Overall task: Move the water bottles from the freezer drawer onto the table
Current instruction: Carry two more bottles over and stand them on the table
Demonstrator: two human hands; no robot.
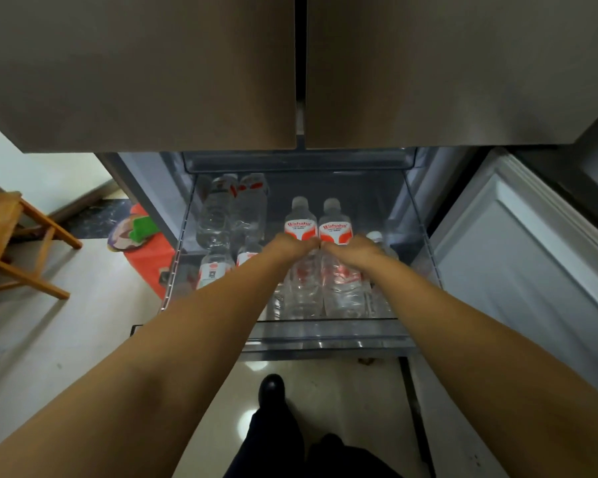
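The clear freezer drawer (325,334) is pulled out below the fridge doors and holds several water bottles with red and white labels. My left hand (290,244) is wrapped around one upright bottle (300,219) in the middle. My right hand (354,250) grips the bottle beside it (334,222). The two hands touch at the knuckles. Two bottles (233,205) lie at the back left, two more (218,267) stand at the front left, partly hidden by my left arm. Another bottle's cap (375,236) shows behind my right hand.
Two closed fridge doors (187,70) hang over the drawer. A white open door (518,257) stands to the right. A wooden chair (18,243) is at the left, with a red bag (149,257) on the tiled floor beside the fridge. My shoe (271,388) is under the drawer front.
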